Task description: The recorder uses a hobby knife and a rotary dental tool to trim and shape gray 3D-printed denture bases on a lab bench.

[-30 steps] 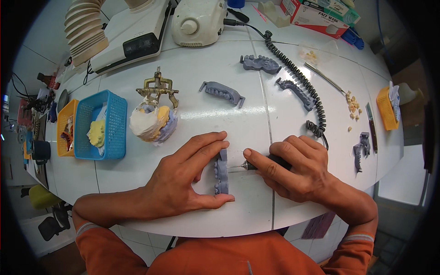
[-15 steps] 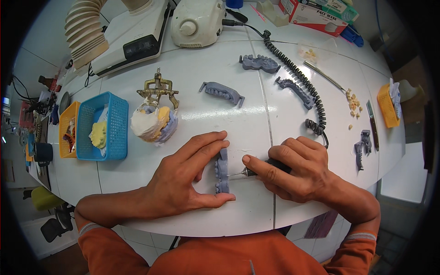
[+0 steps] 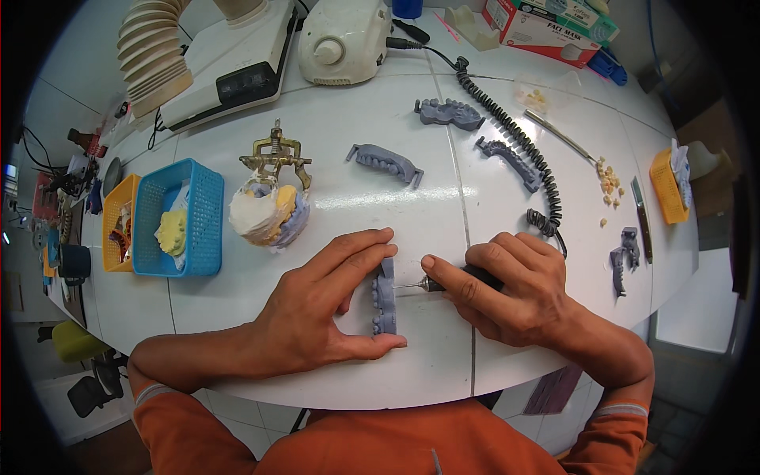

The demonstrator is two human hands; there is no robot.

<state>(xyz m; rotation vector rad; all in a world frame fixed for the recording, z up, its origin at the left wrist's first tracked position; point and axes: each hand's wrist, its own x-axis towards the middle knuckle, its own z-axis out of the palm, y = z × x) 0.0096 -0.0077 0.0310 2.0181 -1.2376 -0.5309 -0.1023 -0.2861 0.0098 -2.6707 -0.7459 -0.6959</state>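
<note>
A grey dental model (image 3: 385,299) with a row of teeth stands on the white table, its long side running away from me. My left hand (image 3: 321,297) grips it by its ends, fingers at the far end and thumb at the near end. In my right hand (image 3: 511,289) is a black rotary handpiece (image 3: 480,279), the index finger stretched along it. Its thin metal bur (image 3: 408,285) points left and reaches the model's right side; whether it touches I cannot tell. A coiled black cord (image 3: 546,178) leads from the handpiece to a white control box (image 3: 343,41).
Further grey dental models (image 3: 385,164) lie beyond my hands and to the right. A brass articulator with casts (image 3: 269,214) and a blue basket (image 3: 204,229) stand left. At right are loose tooth-coloured pieces (image 3: 608,182), a knife (image 3: 643,220), a metal tool (image 3: 558,133) and a yellow basket (image 3: 667,190).
The handpiece in my right hand has shifted slightly away from me, so the bur meets the model's side farther up. My left hand and the model stay in place.
</note>
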